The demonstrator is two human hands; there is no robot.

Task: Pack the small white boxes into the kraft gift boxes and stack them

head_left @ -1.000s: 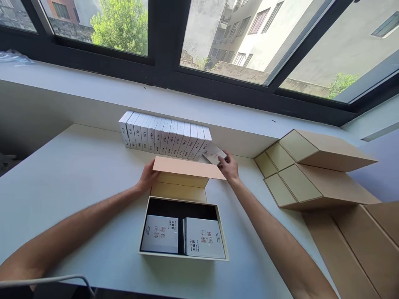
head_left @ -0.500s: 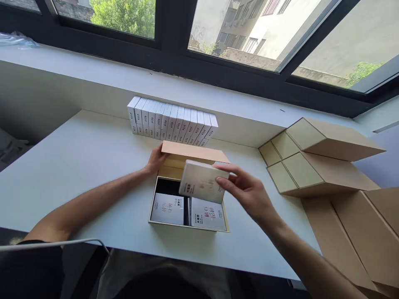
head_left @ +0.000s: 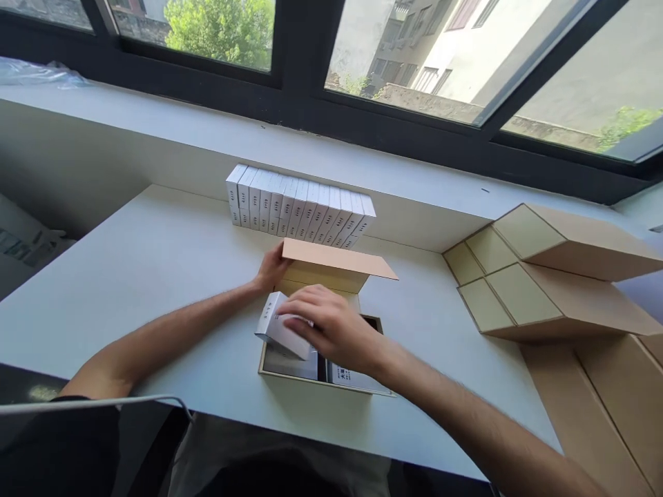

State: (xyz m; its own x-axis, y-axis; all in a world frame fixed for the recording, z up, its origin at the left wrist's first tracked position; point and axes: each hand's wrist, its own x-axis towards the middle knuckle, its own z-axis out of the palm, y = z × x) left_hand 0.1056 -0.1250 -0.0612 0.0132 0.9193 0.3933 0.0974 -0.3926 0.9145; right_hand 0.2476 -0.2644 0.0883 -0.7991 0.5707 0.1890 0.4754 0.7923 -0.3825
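My left hand [head_left: 273, 268] grips the left end of the raised brown lid [head_left: 336, 257] of an open box [head_left: 315, 382]. Above the box's left compartment, my right hand [head_left: 324, 321] holds a small white box [head_left: 282, 331], tilted, with its end face toward the left. Beneath it, part of a grey-white packet [head_left: 290, 364] shows in the left compartment. Another printed packet [head_left: 357, 377] lies in the right compartment, partly covered by my right wrist. A dark gap runs between the two packets.
Rows of small white boxes [head_left: 300, 207] stand stacked at the back of the white table [head_left: 197, 241], against the wall. Several brown cartons [head_left: 585, 297] are piled at the right. Clear plastic [head_left: 41, 73] lies on the sill at far left, and a white cable [head_left: 103, 402] crosses at lower left.
My right hand has moved left with a white box, from over the right compartment to over the left, and the box is now tilted. My left hand stays on the lid. The view has shifted slightly.
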